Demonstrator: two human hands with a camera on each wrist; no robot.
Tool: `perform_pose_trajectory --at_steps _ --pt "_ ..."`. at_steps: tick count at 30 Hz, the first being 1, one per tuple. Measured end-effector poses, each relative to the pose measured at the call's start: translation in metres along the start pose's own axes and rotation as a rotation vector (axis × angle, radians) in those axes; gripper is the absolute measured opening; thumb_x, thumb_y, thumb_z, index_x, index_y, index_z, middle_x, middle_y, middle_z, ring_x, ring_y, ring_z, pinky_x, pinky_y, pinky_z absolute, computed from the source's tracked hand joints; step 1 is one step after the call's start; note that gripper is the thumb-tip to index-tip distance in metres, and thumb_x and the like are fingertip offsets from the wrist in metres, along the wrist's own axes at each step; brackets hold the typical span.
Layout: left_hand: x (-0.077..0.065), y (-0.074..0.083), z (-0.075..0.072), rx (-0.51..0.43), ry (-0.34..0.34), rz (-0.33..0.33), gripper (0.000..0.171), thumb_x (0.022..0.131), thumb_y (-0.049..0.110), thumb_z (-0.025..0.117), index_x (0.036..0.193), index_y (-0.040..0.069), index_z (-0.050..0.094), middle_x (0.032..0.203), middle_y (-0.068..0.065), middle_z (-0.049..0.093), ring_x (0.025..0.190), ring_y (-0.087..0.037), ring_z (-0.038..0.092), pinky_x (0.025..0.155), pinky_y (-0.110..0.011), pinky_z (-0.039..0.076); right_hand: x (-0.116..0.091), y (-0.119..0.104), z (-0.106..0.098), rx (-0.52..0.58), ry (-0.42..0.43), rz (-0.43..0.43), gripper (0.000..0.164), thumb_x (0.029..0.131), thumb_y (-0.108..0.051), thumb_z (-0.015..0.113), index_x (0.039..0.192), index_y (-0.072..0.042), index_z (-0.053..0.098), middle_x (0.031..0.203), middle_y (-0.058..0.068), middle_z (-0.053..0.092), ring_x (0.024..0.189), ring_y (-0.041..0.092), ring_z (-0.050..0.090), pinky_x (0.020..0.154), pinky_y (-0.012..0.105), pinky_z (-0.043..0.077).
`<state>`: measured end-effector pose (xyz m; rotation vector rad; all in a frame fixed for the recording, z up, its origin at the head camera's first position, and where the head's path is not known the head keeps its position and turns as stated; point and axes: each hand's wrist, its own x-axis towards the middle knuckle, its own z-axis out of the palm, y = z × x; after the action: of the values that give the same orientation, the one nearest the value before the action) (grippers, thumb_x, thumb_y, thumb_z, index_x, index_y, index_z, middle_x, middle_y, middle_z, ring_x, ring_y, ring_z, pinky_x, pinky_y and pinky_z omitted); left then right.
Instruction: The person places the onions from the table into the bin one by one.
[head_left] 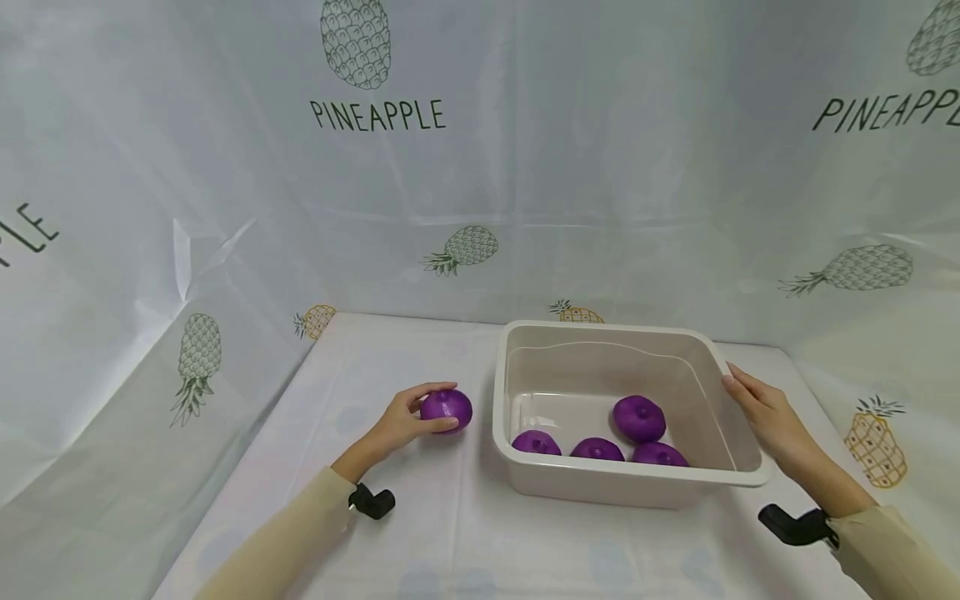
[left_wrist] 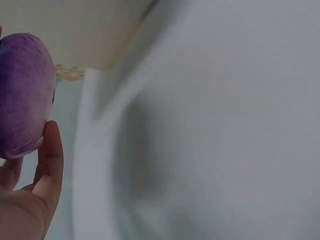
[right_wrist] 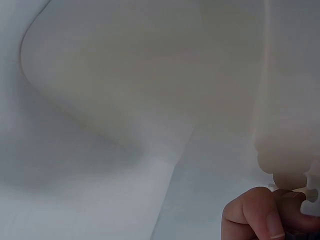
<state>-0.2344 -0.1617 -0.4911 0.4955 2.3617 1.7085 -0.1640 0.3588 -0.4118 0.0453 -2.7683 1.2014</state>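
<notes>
My left hand (head_left: 401,421) grips a shiny purple onion (head_left: 447,409), thumb on the near side and fingers over the far side. The onion (left_wrist: 25,95) looks paler toward one side in the left wrist view, held at the fingertips. To its right stands a beige plastic bin (head_left: 600,483). My right hand (head_left: 772,421) holds the bin's right rim; curled fingers (right_wrist: 257,212) show in the right wrist view. Inside the bin lie several more onions, one purple onion (head_left: 639,418) farther back and others along the near wall, which partly hides them.
The bin stands on a table with a white cloth (head_left: 390,542). Behind and on the left hangs a pale sheet (head_left: 600,167) printed with pineapples. Black straps with camera mounts (head_left: 372,502) sit on both wrists.
</notes>
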Motion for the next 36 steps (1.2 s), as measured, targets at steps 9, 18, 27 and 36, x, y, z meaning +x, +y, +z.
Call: perform_pose_trajectory --at_steps 9,18,27,36 --pt "0.027 0.055 -0.016 -0.062 0.016 0.114 0.056 0.085 0.020 0.082 0.138 0.021 0.061 0.145 -0.005 0.051 0.117 -0.038 0.059 0.091 -0.046 0.054 0.001 0.000 -0.003 -0.013 0.004 0.003 0.056 0.110 -0.028 0.038 0.149 0.010 0.029 0.139 0.042 0.040 0.105 0.035 0.060 0.069 0.020 0.048" --pt "0.061 0.120 0.005 -0.062 -0.025 0.186 0.054 0.085 0.026 0.082 0.135 0.027 0.062 0.140 -0.001 0.053 0.116 -0.031 0.060 0.089 -0.042 0.056 -0.001 0.001 -0.006 0.007 0.003 0.009 0.057 0.109 -0.029 0.039 0.148 0.011 0.029 0.139 0.043 0.038 0.089 -0.013 0.047 0.066 0.010 0.043" --pt "0.080 0.163 0.049 -0.021 -0.124 0.142 0.054 0.085 0.030 0.081 0.136 0.028 0.063 0.139 0.005 0.054 0.124 -0.022 0.053 0.092 -0.038 0.053 -0.004 0.002 -0.001 0.009 0.001 0.013 0.056 0.109 -0.028 0.039 0.148 0.012 0.030 0.137 0.043 0.040 0.089 -0.002 0.055 0.065 0.014 0.046" --pt "0.098 0.180 0.088 -0.005 -0.319 0.044 0.056 0.080 0.023 0.086 0.133 0.026 0.066 0.129 0.007 0.059 0.111 -0.014 0.059 0.087 -0.029 0.054 -0.003 0.000 0.001 -0.002 0.007 -0.001 0.054 0.110 -0.025 0.036 0.148 0.013 0.028 0.137 0.044 0.039 0.111 0.056 0.053 0.079 0.057 0.053"
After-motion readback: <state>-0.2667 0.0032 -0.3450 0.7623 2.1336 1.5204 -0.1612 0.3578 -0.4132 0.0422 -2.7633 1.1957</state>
